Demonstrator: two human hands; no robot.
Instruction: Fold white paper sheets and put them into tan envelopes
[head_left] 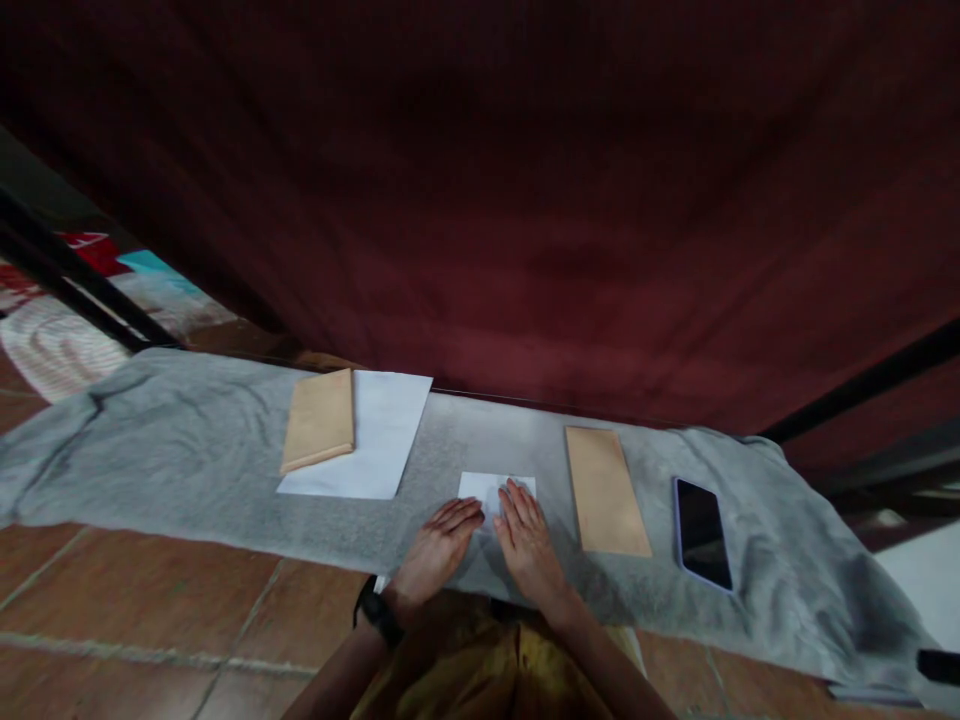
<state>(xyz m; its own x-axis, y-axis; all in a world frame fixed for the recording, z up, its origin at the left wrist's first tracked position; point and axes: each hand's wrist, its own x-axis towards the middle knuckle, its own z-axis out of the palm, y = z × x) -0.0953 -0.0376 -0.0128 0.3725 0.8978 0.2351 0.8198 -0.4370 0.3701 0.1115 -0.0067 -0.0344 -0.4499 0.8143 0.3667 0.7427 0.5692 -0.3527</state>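
Small white paper (495, 489), both hands pressing it flat.
It lies mid grey cloth (150, 450) (floor-spread); left hand (439, 548) and right hand (529, 540) hold nothing, fingers extended together. For a clean crease, press evenly outward; tan envelope (606, 490) alongside.

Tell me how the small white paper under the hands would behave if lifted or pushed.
The white paper looks thin and folded, so it is probably light and floppy. Both hands, left hand and right hand, press it flat; released, folds may spring up. On the grey cloth it likely drags, not slides.
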